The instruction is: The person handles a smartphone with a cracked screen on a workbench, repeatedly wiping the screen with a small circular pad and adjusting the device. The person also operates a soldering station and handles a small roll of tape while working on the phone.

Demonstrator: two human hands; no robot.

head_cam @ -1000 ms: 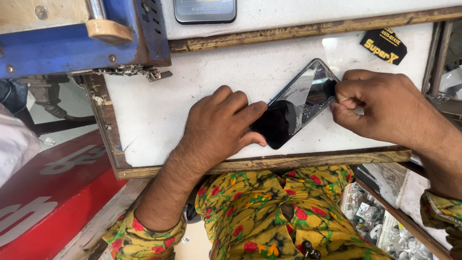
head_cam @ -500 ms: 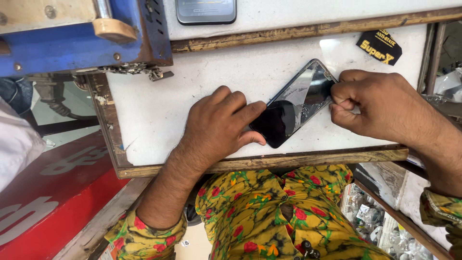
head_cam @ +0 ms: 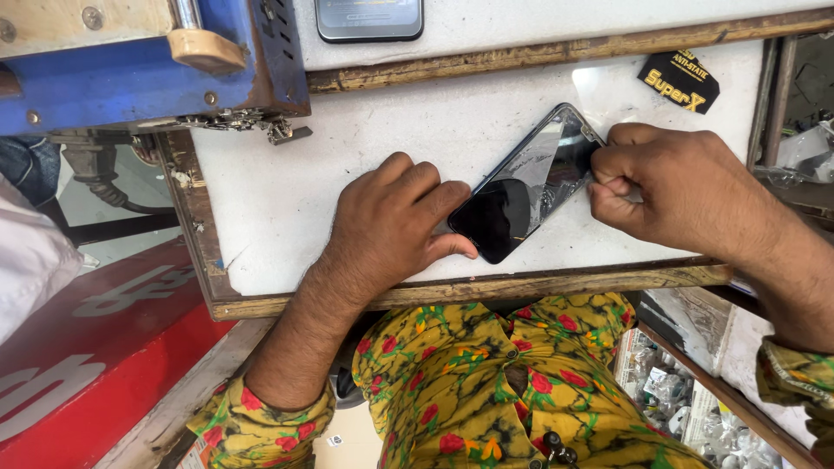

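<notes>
A black phone (head_cam: 519, 193) lies diagonally on the white worktop (head_cam: 365, 156), its glossy glass face up. My left hand (head_cam: 391, 227) presses flat on the worktop and holds the phone's lower left end with thumb and fingers. My right hand (head_cam: 673, 187) is closed at the phone's upper right end, its fingertips pinching something thin against the phone's edge; what it pinches is hidden by the fingers.
A blue metal fixture with a wooden knob (head_cam: 148, 69) stands at the back left. A second phone (head_cam: 369, 17) lies at the far edge. A small black packet (head_cam: 680, 80) sits at the back right. A wooden frame (head_cam: 486, 287) borders the worktop.
My right hand has shifted slightly along the phone's upper end. The left hand and the phone stay in place.
</notes>
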